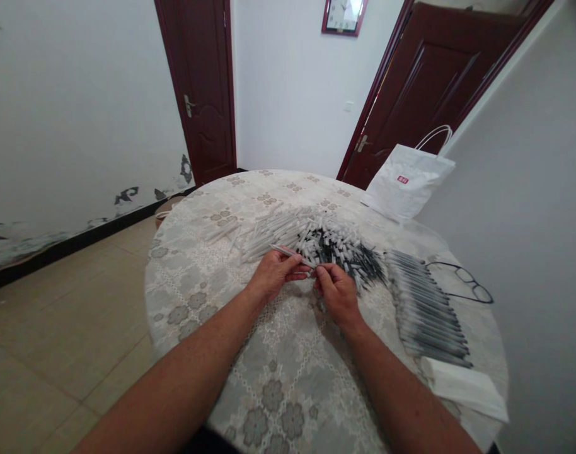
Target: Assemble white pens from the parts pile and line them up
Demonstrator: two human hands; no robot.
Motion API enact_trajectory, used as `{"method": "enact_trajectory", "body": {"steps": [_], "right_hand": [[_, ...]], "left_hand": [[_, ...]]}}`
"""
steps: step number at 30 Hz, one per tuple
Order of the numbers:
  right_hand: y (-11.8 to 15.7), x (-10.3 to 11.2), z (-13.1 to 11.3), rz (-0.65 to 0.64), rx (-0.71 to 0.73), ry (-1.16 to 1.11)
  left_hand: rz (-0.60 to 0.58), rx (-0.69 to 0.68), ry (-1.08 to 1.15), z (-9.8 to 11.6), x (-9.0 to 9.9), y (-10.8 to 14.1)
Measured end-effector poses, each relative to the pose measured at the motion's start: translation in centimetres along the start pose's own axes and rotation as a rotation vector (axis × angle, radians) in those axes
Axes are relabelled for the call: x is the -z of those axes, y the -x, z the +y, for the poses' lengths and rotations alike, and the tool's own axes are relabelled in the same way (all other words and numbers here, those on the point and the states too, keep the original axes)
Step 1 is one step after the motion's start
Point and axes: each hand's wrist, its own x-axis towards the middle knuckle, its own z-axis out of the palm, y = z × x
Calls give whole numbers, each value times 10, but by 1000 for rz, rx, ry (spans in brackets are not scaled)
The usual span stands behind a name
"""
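Note:
My left hand [275, 271] is closed on a thin pale pen part [283, 250], which slants down to the right over the table. At its right end, the fingers of my right hand [335, 287] are pinched together; what they hold is too small to make out. Beyond my hands lies a pile of clear and white tubes [281, 228]. Dark slim pieces with white ends [345, 252] are heaped behind my right hand. To the right, many grey and dark pens [430, 306] lie side by side in a row.
A round table [273, 391] wears a flowered cloth. Black-framed glasses [472, 284] lie right of the row, and a white packet [467, 384] below it. A white paper bag [408, 183] stands at the back right, near the wall.

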Motion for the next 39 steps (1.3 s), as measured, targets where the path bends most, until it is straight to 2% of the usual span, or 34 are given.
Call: {"method": "enact_trajectory", "body": {"steps": [3, 7, 15, 19, 24, 29, 34, 39], "right_hand": [[1, 1, 1, -16, 13, 72], [1, 1, 3, -22, 5, 13], [5, 4, -6, 19, 122, 113], [6, 3, -5, -14, 110, 179], [4, 3, 1, -29, 37, 61], [5, 5, -2, 3, 125, 96], [5, 5, -4, -42, 132, 197], [4, 3, 1, -73, 62, 76]], "left_hand": [[-7, 5, -13, 0, -1, 0], [9, 10, -11, 0, -3, 0], [-4, 4, -5, -2, -1, 0], [-30, 14, -25, -4, -1, 0], [-17, 10, -20, -4, -2, 0], [7, -1, 19, -2, -1, -1], [-7, 2, 4, -4, -1, 0], [-15, 14, 2, -6, -1, 0]]}}
